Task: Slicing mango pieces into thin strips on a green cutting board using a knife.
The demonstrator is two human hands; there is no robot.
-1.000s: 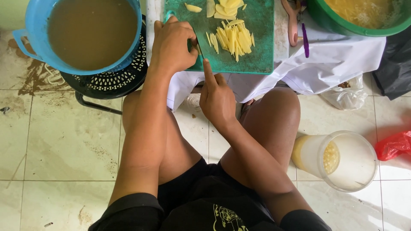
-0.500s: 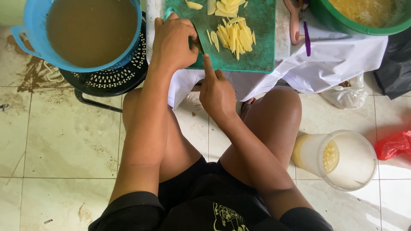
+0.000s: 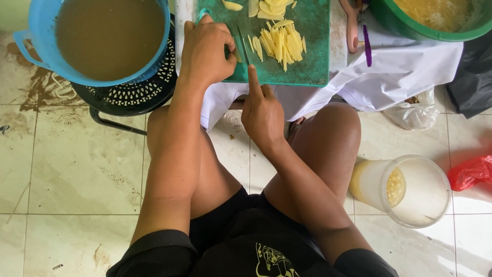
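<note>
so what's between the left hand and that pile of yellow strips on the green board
In the head view, the knife blade stands between the left hand and the yellow strips, with the right hand guiding it, forefinger along its back; otherwise only bare green board.

Pale glossy floor tiles (image 3: 77,174) with brown stains, daylight glare, white cloth (image 3: 405,72) draped over low table edge

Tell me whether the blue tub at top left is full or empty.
Nearly full. The blue tub holds murky brown liquid up close to its rim, resting on a black perforated stool.
</note>
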